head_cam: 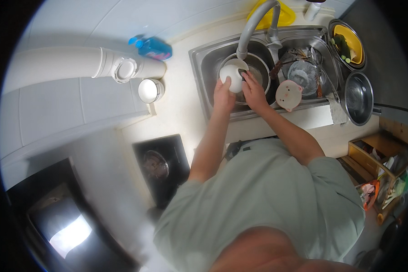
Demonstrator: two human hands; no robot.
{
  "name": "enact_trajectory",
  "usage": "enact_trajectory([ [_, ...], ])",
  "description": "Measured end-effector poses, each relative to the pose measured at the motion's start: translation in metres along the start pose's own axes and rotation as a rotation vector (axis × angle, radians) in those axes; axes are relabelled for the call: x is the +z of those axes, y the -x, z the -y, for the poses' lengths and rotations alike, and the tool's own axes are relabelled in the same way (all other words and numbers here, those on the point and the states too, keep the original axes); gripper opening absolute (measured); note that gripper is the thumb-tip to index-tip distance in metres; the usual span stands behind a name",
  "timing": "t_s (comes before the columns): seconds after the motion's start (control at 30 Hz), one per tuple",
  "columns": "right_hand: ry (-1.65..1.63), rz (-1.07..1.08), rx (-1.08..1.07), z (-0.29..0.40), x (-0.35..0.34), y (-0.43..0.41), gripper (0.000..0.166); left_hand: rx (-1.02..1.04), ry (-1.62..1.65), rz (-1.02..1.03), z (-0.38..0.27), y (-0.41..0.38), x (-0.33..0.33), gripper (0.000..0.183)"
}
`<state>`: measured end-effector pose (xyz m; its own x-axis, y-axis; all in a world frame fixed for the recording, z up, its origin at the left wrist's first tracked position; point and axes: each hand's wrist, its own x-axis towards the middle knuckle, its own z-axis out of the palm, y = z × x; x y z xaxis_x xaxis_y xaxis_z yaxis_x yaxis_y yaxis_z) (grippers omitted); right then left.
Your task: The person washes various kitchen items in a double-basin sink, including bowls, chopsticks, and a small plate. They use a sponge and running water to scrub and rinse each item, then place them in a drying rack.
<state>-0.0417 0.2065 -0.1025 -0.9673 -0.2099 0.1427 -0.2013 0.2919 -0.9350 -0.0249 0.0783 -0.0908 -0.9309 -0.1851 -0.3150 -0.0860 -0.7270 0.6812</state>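
Over the left basin of a steel double sink (201,78), my left hand (224,95) grips a white bowl (230,75) by its lower left side. My right hand (253,91) presses a small dark scrubbing pad (242,73) against the bowl's right side; the fingers partly cover the pad. Below the bowl, a round metal pot (267,73) sits in the basin with cloudy water in it. The grey curved faucet (250,35) hangs just above the bowl.
The right basin holds a soapy glass bowl (302,76), utensils and chopsticks. An animal-face dish (289,95) rests near the divider. A pan (358,97) and a yellow basket with cucumbers (352,42) stand at right; a blue bottle (155,48) and white cup (150,91) at left.
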Motion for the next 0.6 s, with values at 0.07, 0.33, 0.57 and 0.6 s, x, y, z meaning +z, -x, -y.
enact_trajectory([
  [0.07,0.007,0.02,-0.048,-0.003,-0.002,-0.005,0.036,-0.024,-0.03,0.018,0.002,0.001,-0.005,0.032],
  [0.33,0.04,0.061,-0.142,-0.002,-0.022,-0.001,0.036,0.001,0.083,0.003,0.009,0.007,0.001,0.032],
  [0.57,-0.595,-0.04,0.445,0.016,-0.023,-0.009,0.053,0.4,-1.373,0.133,0.013,0.031,0.015,0.017],
  [0.6,-0.584,0.019,0.443,0.01,-0.027,-0.01,0.05,0.507,-1.589,0.217,0.009,0.033,0.02,0.017],
])
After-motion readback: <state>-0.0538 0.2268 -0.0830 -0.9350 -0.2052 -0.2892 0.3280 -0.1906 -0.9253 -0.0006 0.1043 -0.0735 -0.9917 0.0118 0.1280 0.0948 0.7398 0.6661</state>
